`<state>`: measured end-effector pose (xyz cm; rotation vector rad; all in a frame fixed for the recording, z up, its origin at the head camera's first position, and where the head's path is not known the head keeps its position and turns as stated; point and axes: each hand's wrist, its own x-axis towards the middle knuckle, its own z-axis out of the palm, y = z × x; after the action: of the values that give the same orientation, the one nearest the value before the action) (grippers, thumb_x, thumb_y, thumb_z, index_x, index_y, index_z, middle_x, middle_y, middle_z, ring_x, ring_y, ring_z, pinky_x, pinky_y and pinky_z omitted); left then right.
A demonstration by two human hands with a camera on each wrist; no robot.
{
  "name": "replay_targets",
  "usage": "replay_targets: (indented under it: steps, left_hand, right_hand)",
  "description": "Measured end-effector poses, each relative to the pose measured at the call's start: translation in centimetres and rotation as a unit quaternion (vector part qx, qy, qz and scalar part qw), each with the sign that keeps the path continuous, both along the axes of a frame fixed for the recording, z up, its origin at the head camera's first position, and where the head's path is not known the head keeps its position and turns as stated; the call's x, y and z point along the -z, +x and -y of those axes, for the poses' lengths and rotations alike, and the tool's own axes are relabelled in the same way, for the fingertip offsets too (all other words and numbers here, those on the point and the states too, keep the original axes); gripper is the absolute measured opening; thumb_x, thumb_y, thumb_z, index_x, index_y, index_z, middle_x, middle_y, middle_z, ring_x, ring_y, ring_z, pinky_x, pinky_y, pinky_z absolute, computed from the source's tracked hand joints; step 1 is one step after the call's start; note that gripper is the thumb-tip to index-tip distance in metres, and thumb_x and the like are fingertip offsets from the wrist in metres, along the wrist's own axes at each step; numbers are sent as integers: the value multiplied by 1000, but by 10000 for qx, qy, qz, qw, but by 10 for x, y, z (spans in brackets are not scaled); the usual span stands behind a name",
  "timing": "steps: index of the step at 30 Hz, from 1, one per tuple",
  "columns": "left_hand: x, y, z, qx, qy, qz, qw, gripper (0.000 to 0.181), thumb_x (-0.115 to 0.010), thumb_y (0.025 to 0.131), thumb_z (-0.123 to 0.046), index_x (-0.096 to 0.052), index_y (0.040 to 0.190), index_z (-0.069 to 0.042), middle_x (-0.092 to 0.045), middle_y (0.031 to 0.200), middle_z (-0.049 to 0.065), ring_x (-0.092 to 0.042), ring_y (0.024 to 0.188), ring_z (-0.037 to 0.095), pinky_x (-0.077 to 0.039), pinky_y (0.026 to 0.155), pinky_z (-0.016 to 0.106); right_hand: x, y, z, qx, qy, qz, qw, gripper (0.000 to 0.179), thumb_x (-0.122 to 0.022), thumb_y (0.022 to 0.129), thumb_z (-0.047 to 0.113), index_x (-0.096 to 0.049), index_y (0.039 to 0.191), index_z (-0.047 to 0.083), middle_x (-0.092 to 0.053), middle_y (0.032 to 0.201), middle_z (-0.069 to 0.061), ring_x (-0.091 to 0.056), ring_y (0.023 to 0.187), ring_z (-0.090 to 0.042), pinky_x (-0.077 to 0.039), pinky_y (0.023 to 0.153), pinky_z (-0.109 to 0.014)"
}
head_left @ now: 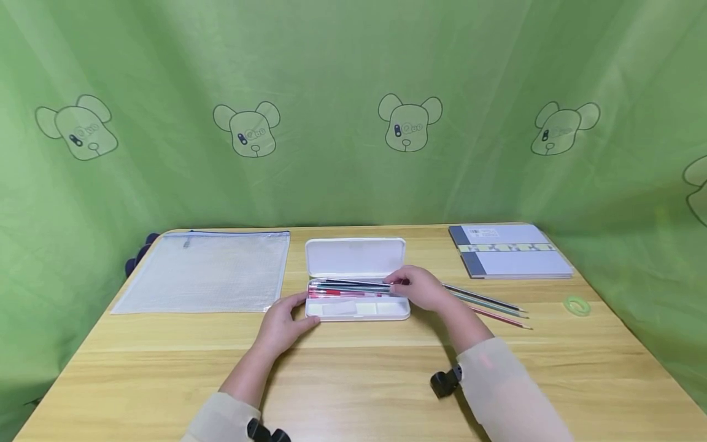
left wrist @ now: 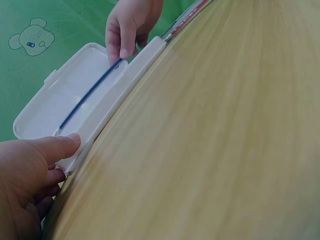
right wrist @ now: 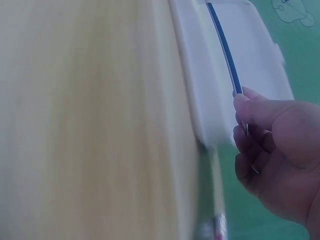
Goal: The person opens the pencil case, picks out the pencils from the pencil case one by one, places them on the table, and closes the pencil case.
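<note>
A white pencil case [head_left: 355,258] stands on the table with its lid raised. My left hand [head_left: 280,325] grips its left end, the thumb on the front rim, as the left wrist view also shows. Over the case's right end, my right hand [head_left: 422,288] pinches a dark blue pencil [right wrist: 226,50] between thumb and fingers. The pencil slants across the case, its far end near the left hand in the left wrist view. Red pens [head_left: 334,293] and other pencils lie in the back part of the tray, and a small white piece [head_left: 347,307] lies in front.
Several loose pencils [head_left: 499,315] lie right of the case, partly behind the right forearm. A mesh zip pouch [head_left: 212,270] lies at left. Banded notebooks [head_left: 513,261] lie at back right, near a green ring [head_left: 577,306]. A green curtain [head_left: 331,184] hangs behind the table.
</note>
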<state>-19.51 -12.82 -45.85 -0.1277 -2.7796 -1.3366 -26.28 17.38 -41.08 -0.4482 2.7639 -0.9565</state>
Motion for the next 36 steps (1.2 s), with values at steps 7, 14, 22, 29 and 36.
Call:
replay_targets:
  steps: [7, 14, 22, 29, 36]
  left_hand:
    - [0, 0, 0, 10, -23, -28, 10000, 58, -78, 82, -25, -59, 133, -4, -62, 134, 16, -52, 130, 38, -39, 113, 51]
    - [1, 0, 0, -29, 18, 7, 10000, 58, -78, 82, -26, -59, 133, -6, -61, 135, 14, -51, 131, 37, -38, 114, 51]
    - [0, 1, -1, -28, 42, 38, 10000, 58, -78, 82, -25, -59, 134, -6, -61, 135, 14, -50, 131, 37, -38, 114, 51]
    - [-1, 1, -1, -8, 3, 36, 10000, 58, -77, 83, -25, -58, 134, -5, -61, 136, 15, -50, 132, 37, -37, 114, 51]
    - [-1, 2, -1, -5, 38, 39, 10000, 60, -78, 82, -25, -58, 135, -4, -61, 136, 15, -50, 132, 38, -37, 115, 52]
  right_hand:
    - [-13, 13, -32, 32, -302, -301, 9991, 24, -63, 94, 11, -71, 115, 4, -67, 102, -11, -56, 91, -18, -48, 80, -29]
    - [-21, 29, -70, 229, -248, -458, 9984, 24, -64, 93, 14, -71, 115, 4, -67, 101, -10, -55, 86, -14, -48, 73, -25]
    - [-21, 51, -113, 505, 24, -636, 9967, 27, -63, 95, 18, -69, 117, 3, -66, 102, -10, -53, 86, -14, -46, 73, -26]
    - [-18, 71, -151, 842, 399, -601, 9938, 32, -61, 97, 25, -68, 119, 3, -67, 112, -16, -55, 91, -14, -47, 73, -27]
    - [-12, 85, -174, 998, 667, -685, 9904, 27, -63, 95, 21, -70, 114, 4, -68, 112, -17, -55, 90, -5, -48, 77, -26]
